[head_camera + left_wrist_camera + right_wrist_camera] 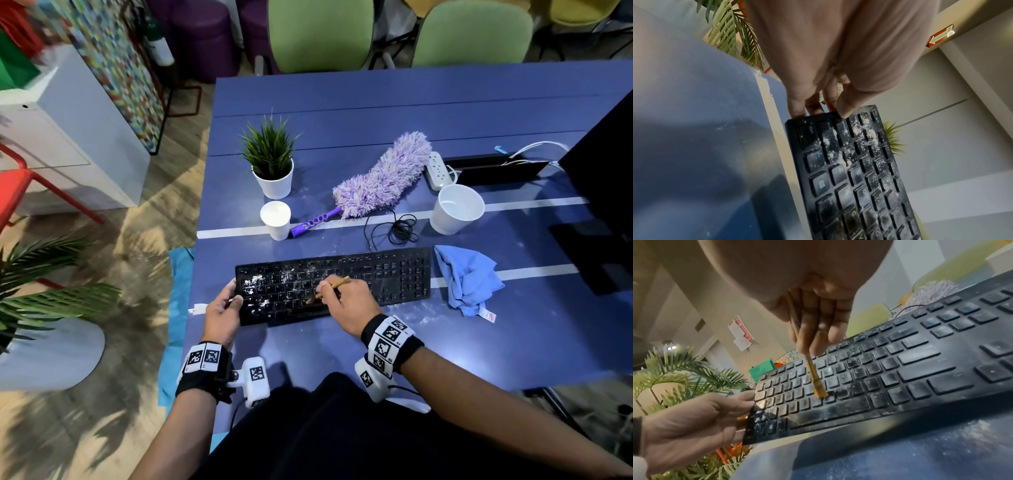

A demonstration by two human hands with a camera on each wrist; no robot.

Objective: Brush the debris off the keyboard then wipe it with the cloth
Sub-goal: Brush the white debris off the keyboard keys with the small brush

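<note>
A black keyboard (376,277) lies on the blue table (376,113), its left end lifted and dusted with white debris (253,282). My left hand (224,308) grips that left end (830,123), thumb on the keys (756,404). My right hand (346,301) pinches a thin wooden brush (334,286), whose bristles (820,393) touch the keys near the keyboard's middle. A crumpled blue cloth (467,277) lies just right of the keyboard.
Behind the keyboard are a paper cup (275,219), a potted plant (272,164), a purple duster (380,178), a coiled black cable (400,228), a white pot (455,209) and a power strip (438,169). A dark monitor (606,192) stands at the right. White dust is scattered on the table.
</note>
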